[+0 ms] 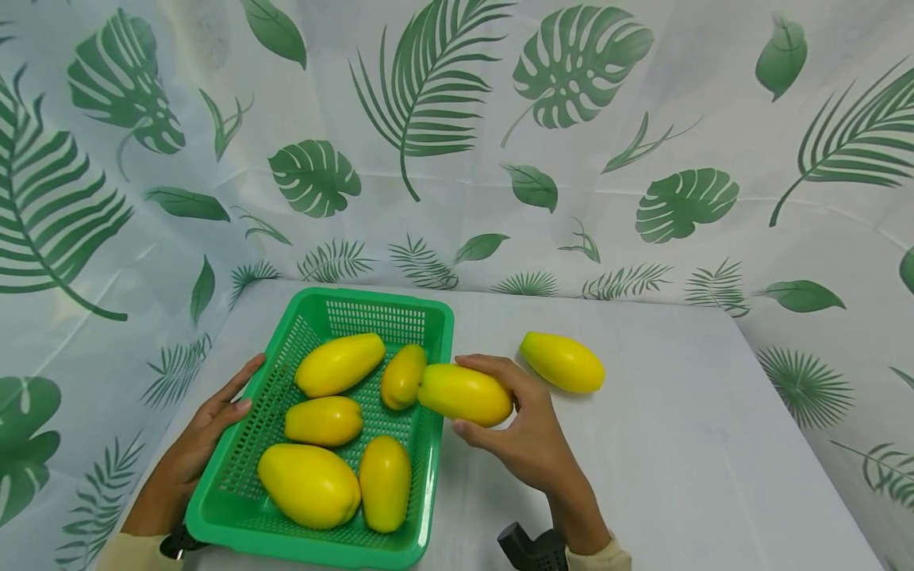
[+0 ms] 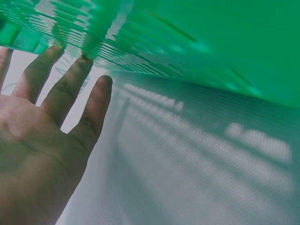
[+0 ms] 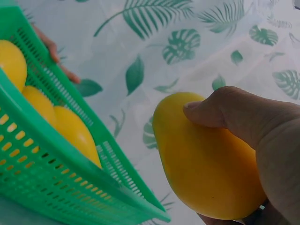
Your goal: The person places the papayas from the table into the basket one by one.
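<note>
My right hand [image 1: 524, 432] holds a yellow papaya [image 1: 467, 395] by its thick end, thumb on one side and fingers on the other. The papaya's greenish tip reaches over the right rim of a green plastic basket [image 1: 437, 444]; the right wrist view shows the thumb [image 3: 211, 112] pressed on its skin. Several yellow papayas [image 1: 339, 365] lie inside the basket. At the basket's left side is my left hand [image 1: 207, 436]. Its fingers [image 2: 65, 91] look straight in the left wrist view, their tips against the slotted wall.
Another yellow papaya [image 1: 562, 362] lies on the white tabletop [image 1: 678, 444], right of the basket and beyond my right hand. A white sheet [image 1: 457, 214] printed with green leaves hangs behind the table and along its sides.
</note>
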A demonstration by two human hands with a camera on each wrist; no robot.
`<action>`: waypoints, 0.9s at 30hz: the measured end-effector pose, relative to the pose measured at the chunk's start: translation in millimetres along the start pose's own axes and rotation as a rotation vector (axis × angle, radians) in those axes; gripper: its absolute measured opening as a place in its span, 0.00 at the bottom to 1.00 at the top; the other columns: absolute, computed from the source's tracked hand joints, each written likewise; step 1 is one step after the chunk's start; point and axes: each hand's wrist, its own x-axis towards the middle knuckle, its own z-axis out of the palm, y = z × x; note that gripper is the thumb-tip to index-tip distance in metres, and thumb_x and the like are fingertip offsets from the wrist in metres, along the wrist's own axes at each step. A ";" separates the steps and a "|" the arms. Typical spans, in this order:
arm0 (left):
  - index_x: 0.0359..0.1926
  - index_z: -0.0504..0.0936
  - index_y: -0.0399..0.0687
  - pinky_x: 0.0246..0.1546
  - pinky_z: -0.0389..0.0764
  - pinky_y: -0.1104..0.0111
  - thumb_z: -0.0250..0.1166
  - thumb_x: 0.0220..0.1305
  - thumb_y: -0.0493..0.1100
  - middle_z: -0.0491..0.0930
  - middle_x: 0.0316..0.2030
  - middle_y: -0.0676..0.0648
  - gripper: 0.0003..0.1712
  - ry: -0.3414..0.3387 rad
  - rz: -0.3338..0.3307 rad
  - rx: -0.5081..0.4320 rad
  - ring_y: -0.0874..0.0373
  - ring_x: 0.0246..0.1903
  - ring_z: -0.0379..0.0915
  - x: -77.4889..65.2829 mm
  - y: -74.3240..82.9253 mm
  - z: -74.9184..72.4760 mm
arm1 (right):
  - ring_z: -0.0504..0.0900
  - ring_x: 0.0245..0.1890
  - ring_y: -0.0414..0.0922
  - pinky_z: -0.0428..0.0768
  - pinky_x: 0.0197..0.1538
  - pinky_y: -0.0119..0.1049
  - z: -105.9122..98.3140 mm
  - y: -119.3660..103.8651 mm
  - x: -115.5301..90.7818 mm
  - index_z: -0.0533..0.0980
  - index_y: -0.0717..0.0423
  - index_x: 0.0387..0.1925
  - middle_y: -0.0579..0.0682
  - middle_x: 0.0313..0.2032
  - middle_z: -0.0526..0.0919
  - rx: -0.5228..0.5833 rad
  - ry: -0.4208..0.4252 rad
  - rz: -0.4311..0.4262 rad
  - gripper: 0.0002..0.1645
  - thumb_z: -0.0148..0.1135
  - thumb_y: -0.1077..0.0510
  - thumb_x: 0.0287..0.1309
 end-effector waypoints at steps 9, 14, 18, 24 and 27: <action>0.88 0.39 0.59 0.64 0.84 0.68 0.34 0.87 0.33 0.59 0.81 0.67 0.37 0.012 0.006 0.025 0.66 0.72 0.72 -0.3 -1.2 0.0 | 0.80 0.64 0.45 0.81 0.69 0.39 11.2 -4.8 4.3 0.76 0.34 0.69 0.39 0.67 0.79 0.023 -0.038 -0.021 0.41 0.81 0.58 0.56; 0.88 0.39 0.59 0.64 0.84 0.67 0.34 0.87 0.33 0.62 0.81 0.65 0.37 0.006 0.009 0.016 0.66 0.72 0.72 0.1 -0.3 0.7 | 0.80 0.65 0.45 0.81 0.69 0.39 18.1 -8.2 6.7 0.76 0.34 0.70 0.38 0.67 0.79 0.045 -0.061 -0.041 0.41 0.81 0.58 0.56; 0.88 0.39 0.59 0.64 0.84 0.68 0.34 0.87 0.33 0.62 0.81 0.65 0.37 0.010 0.008 0.028 0.66 0.72 0.72 0.4 0.2 0.7 | 0.80 0.65 0.45 0.81 0.70 0.39 23.3 -10.3 8.5 0.77 0.34 0.69 0.38 0.67 0.79 0.050 -0.073 -0.050 0.42 0.82 0.59 0.55; 0.88 0.39 0.59 0.64 0.84 0.67 0.34 0.87 0.34 0.63 0.80 0.64 0.37 0.015 0.003 0.037 0.66 0.72 0.71 0.7 0.2 0.0 | 0.79 0.67 0.45 0.80 0.72 0.40 30.7 -11.3 9.8 0.77 0.35 0.69 0.38 0.67 0.80 0.062 -0.096 -0.069 0.42 0.82 0.59 0.54; 0.88 0.38 0.59 0.65 0.84 0.67 0.34 0.87 0.34 0.63 0.80 0.64 0.37 0.020 -0.002 0.043 0.66 0.72 0.71 0.3 0.2 -0.5 | 0.79 0.68 0.44 0.79 0.73 0.42 34.5 -12.5 9.4 0.77 0.33 0.69 0.37 0.67 0.80 0.060 -0.109 -0.052 0.41 0.82 0.57 0.55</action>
